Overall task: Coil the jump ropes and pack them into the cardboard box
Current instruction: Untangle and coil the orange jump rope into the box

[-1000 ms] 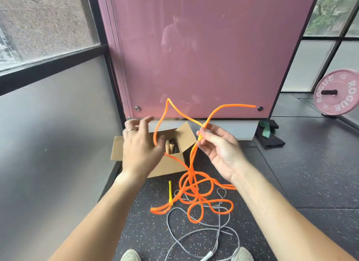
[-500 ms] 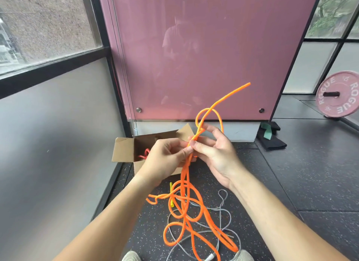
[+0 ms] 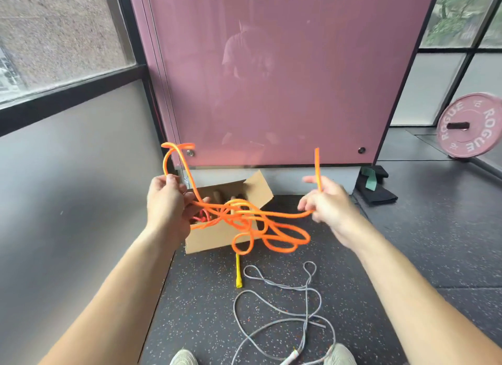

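An orange jump rope (image 3: 252, 220) hangs in tangled loops between my two hands, in the air above the floor. My left hand (image 3: 168, 204) grips one part of it, with a loop rising above the fist. My right hand (image 3: 326, 201) pinches the other part, and the free end sticks straight up. Behind the tangle stands an open cardboard box (image 3: 217, 238) holding a red rope (image 3: 201, 215) and wooden handles. A grey jump rope (image 3: 288, 307) lies loose on the floor near my feet. A yellow handle (image 3: 238, 271) lies in front of the box.
A pink panel (image 3: 271, 79) and a grey wall (image 3: 68, 188) close off the back and left. A pink weight plate (image 3: 470, 125) leans at the far right, with black and green items (image 3: 376, 186) near the panel's corner. My shoes (image 3: 184, 359) show at the bottom edge.
My hands have moved apart from a close grip, stretching the orange rope sideways. The tangle has lifted off the floor and now hangs in front of the box.
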Action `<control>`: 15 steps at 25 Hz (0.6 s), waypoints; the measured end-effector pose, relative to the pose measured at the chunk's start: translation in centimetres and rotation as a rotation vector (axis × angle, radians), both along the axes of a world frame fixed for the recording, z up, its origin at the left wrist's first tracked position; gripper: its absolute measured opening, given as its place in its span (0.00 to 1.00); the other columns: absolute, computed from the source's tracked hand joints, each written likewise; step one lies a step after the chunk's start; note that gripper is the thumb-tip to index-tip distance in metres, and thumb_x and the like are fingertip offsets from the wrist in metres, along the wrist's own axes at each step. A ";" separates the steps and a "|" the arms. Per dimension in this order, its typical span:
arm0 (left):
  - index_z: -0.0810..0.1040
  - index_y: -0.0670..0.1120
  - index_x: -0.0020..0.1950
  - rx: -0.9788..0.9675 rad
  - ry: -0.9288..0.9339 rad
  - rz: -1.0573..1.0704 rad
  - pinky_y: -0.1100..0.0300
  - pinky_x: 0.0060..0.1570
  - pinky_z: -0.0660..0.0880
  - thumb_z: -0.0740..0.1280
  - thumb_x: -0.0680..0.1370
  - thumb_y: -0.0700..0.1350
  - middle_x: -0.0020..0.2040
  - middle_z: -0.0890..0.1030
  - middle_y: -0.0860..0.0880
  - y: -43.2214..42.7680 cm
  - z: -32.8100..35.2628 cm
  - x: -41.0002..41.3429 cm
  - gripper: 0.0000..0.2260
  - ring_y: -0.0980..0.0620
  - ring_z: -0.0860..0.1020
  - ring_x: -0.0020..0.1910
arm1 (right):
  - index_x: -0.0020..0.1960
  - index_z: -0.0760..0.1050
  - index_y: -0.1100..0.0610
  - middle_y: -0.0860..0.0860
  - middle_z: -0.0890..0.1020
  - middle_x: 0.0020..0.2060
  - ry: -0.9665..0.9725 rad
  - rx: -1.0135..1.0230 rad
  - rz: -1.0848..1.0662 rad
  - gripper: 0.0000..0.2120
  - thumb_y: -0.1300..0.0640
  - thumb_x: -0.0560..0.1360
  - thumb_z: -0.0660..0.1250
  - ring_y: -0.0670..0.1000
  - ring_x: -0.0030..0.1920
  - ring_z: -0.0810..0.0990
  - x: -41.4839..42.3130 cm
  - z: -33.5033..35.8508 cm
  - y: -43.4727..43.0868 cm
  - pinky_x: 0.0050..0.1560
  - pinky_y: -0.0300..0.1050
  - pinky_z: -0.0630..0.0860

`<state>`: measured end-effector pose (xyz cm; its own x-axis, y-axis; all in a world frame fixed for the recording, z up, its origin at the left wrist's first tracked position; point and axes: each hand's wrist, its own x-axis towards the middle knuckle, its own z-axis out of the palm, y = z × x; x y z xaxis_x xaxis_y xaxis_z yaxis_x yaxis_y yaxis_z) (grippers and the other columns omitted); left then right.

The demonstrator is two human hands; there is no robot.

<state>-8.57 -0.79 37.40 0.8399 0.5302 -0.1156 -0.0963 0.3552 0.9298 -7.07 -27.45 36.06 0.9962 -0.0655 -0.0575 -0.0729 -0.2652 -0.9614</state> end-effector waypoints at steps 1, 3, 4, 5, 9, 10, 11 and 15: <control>0.69 0.46 0.52 -0.045 -0.016 -0.020 0.51 0.31 0.83 0.54 0.87 0.45 0.36 0.68 0.49 -0.2 0.0 -0.1 0.07 0.56 0.69 0.25 | 0.66 0.71 0.56 0.56 0.85 0.40 -0.054 0.098 -0.052 0.21 0.67 0.75 0.63 0.50 0.29 0.76 0.3 -0.1 -0.5 0.31 0.41 0.72; 0.68 0.46 0.50 -0.131 -0.039 -0.032 0.50 0.33 0.84 0.55 0.87 0.46 0.37 0.70 0.48 -1.0 -0.2 -0.2 0.08 0.55 0.74 0.25 | 0.59 0.73 0.59 0.60 0.85 0.49 -0.083 0.117 -0.084 0.10 0.54 0.82 0.64 0.50 0.30 0.83 -0.3 -0.5 -0.9 0.39 0.45 0.79; 0.68 0.46 0.49 -0.174 -0.046 -0.029 0.48 0.35 0.84 0.56 0.87 0.46 0.38 0.71 0.47 -1.5 -0.3 -0.1 0.08 0.55 0.77 0.27 | 0.53 0.75 0.60 0.61 0.85 0.50 -0.037 0.061 -0.072 0.17 0.45 0.82 0.63 0.51 0.33 0.86 -0.8 -0.7 -0.5 0.44 0.48 0.81; 0.68 0.46 0.49 -0.215 -0.043 -0.027 0.47 0.36 0.84 0.56 0.87 0.46 0.40 0.72 0.46 -2.0 -0.3 -0.1 0.08 0.54 0.80 0.30 | 0.50 0.77 0.59 0.58 0.85 0.50 0.032 -0.024 -0.040 0.24 0.37 0.80 0.62 0.52 0.38 0.87 -1.1 -0.6 0.1 0.49 0.50 0.82; 0.69 0.41 0.60 -0.358 -0.019 -0.071 0.51 0.27 0.82 0.56 0.87 0.45 0.48 0.76 0.42 -3.2 -0.3 0.1 0.08 0.53 0.85 0.32 | 0.60 0.82 0.45 0.43 0.86 0.52 0.111 -0.432 0.492 0.30 0.26 0.69 0.67 0.43 0.54 0.84 -3.9 -0.3 3.6 0.62 0.47 0.77; 0.69 0.39 0.64 -0.373 -0.014 -0.077 0.53 0.26 0.81 0.56 0.87 0.45 0.51 0.76 0.41 -3.2 -0.5 0.2 0.11 0.53 0.86 0.33 | 0.61 0.80 0.43 0.41 0.85 0.52 0.061 -0.458 0.537 0.25 0.32 0.69 0.72 0.41 0.54 0.83 -4.3 -0.7 4.6 0.61 0.44 0.77; 0.70 0.39 0.63 -0.379 -0.012 -0.082 0.54 0.28 0.81 0.55 0.87 0.46 0.52 0.77 0.41 -3.2 -0.5 0.2 0.12 0.53 0.86 0.33 | 0.61 0.80 0.44 0.41 0.86 0.51 -0.012 -0.441 0.518 0.20 0.39 0.71 0.75 0.42 0.52 0.84 -4.3 -1.2 5.5 0.59 0.44 0.78; 0.73 0.43 0.49 -0.251 0.029 -0.088 0.54 0.43 0.82 0.62 0.85 0.45 0.46 0.81 0.44 -2.3 0.4 -0.2 0.08 0.51 0.85 0.42 | 0.49 0.80 0.55 0.48 0.83 0.34 -0.048 -0.150 0.389 0.06 0.63 0.79 0.65 0.56 0.39 0.88 -3.7 -1.6 7.2 0.47 0.51 0.83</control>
